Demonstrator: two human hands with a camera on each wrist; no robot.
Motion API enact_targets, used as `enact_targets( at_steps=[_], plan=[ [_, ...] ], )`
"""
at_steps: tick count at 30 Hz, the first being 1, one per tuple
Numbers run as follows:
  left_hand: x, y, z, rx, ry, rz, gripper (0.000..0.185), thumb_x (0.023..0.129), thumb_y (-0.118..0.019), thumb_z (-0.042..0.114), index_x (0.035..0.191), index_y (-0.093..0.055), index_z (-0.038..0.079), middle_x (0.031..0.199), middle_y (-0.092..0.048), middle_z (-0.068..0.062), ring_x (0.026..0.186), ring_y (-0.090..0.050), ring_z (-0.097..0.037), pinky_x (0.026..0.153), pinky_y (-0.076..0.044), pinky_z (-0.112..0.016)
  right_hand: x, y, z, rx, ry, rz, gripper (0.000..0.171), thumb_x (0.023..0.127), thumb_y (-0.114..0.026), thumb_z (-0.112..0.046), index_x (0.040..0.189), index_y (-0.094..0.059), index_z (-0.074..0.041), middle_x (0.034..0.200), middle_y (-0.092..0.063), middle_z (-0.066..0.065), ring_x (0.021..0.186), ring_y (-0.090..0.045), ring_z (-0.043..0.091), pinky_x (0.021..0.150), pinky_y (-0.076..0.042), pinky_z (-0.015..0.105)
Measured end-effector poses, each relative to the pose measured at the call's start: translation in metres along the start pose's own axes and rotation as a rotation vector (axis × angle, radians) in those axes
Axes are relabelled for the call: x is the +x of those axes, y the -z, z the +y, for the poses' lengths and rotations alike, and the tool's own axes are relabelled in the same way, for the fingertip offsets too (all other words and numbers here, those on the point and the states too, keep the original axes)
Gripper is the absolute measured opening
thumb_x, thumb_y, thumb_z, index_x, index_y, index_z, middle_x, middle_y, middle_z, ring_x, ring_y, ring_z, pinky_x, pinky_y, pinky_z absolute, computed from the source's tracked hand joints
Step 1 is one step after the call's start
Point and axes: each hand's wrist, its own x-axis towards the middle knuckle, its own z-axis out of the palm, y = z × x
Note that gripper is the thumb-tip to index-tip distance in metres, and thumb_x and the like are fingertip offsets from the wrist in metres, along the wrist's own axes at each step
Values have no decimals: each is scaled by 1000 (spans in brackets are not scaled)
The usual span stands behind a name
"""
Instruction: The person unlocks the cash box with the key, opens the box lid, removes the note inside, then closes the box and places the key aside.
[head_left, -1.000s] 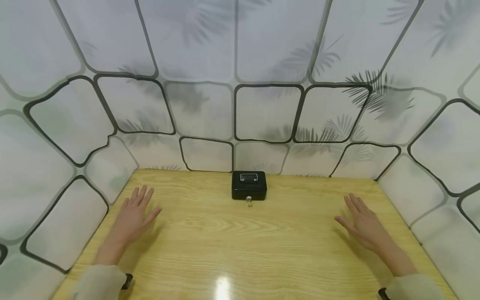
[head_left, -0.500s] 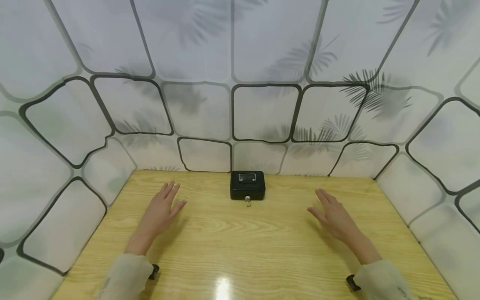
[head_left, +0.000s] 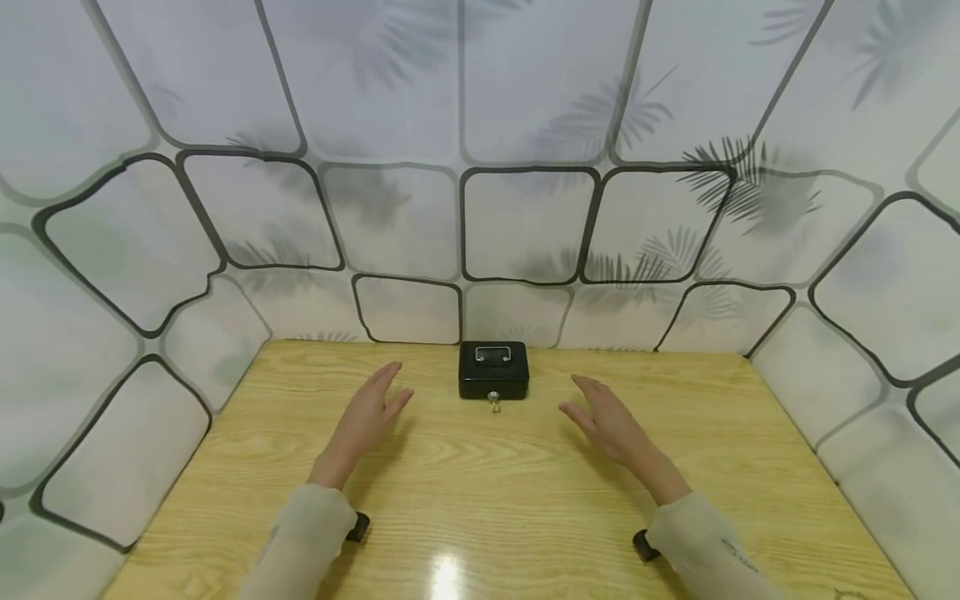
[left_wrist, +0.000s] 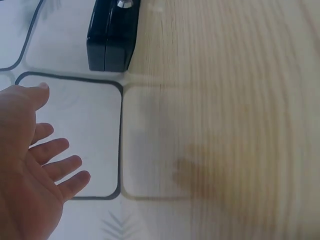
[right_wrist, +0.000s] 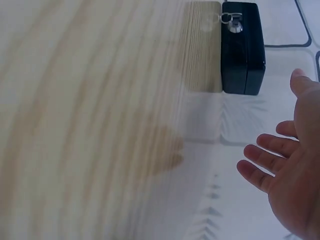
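Note:
A small black cash box (head_left: 492,379) stands at the back of the wooden table, a wire handle folded on its lid. From the lock on its front hangs a small key (head_left: 494,405). My left hand (head_left: 369,410) hovers left of the box, fingers relaxed and apart from it. On the other side, my right hand (head_left: 609,418) is held with thumb and fingers spread, also apart from the box. Both hands hold nothing. The left wrist view shows one end of the box (left_wrist: 111,42); the right wrist view shows its lock and key (right_wrist: 233,22).
The yellow wood-grain table (head_left: 480,500) reaches back to a patterned wall covering (head_left: 525,225) right behind the box. The same covering closes in the left and right sides. A dark band (head_left: 358,527) shows at the left cuff, another (head_left: 645,546) at the right.
Both hands have moved inward over the table from its sides, the left one rightward and the right one leftward, closer to the box. The box has stayed in place on the table.

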Motion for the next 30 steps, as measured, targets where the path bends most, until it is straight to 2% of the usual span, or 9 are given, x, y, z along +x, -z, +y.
enact_targets(
  at_steps=[4, 11, 22, 30],
  plan=[
    [11, -11, 6, -53, 21, -10, 61, 109, -56, 29, 156, -37, -5, 158, -38, -28, 145, -36, -46, 119, -33, -62, 10, -8, -4, 34, -17, -8, 72, 108, -51, -47, 156, -36, 5, 157, -38, 30, 144, -35, 50, 116, -31, 68],
    [27, -30, 15, -140, 38, -7, 57, 109, -56, 23, 153, -39, -7, 156, -41, -28, 146, -37, -45, 121, -31, -58, 29, -20, -8, 56, -6, 10, 70, 109, -52, -45, 154, -38, 7, 153, -44, 29, 135, -49, 45, 112, -40, 63],
    [43, -54, 29, -317, 65, 24, 56, 109, -56, 20, 153, -38, -10, 155, -42, -30, 139, -45, -47, 111, -46, -57, 49, -31, -20, 149, -20, -5, 66, 110, -53, -36, 155, -36, 9, 154, -43, 29, 131, -53, 44, 106, -48, 60],
    [51, -67, 36, -353, 99, 11, 58, 108, -57, 20, 153, -38, -11, 154, -44, -29, 132, -53, -47, 109, -48, -55, 57, -38, -22, 175, -33, 10, 65, 109, -55, -33, 154, -36, 10, 146, -51, 30, 120, -61, 43, 99, -54, 57]
  ],
)
